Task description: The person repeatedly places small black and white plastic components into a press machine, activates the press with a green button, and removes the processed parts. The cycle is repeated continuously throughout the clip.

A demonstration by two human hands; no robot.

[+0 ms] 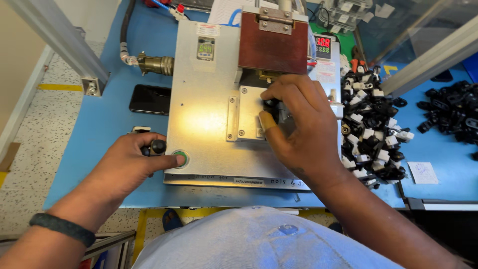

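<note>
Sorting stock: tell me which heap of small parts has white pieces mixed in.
The nearer heap, beside the right hand; the far-right heap is all black.

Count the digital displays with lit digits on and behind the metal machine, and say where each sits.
2: a small green display on the machine's top plate, left of the brown block, and a red-and-green display behind the block's right side. Others may be hidden.

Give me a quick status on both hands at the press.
Left hand fingertip on green button. Right hand pinching small black part at the fixture plate. Nothing blocking.
</note>
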